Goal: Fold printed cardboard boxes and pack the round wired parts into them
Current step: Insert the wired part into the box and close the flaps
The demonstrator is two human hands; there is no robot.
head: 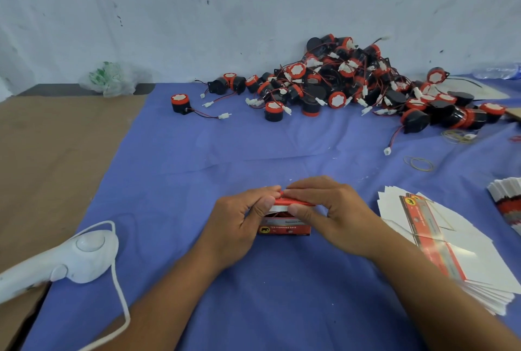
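Left hand (pixel 242 215) and right hand (pixel 327 206) both pinching the top flap of a red printed box (pixel 284 228) at the middle of the blue-covered counter (pixel 253 153), flat box blanks (pixel 456 243) just right, heap of round wired parts (pixel 346 82) by the far wall.

My left hand (pixel 239 219) and right hand (pixel 335 209) meet at centre.
Both pinch the box (pixel 284 230) top: thumbs in front, fingers curled over, forearms angling inward.

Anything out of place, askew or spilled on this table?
Nothing spilled or damaged. The stack of flat boxes at right is fanned out unevenly, and rubber bands lie loose on the blue cloth near the heap of round parts.
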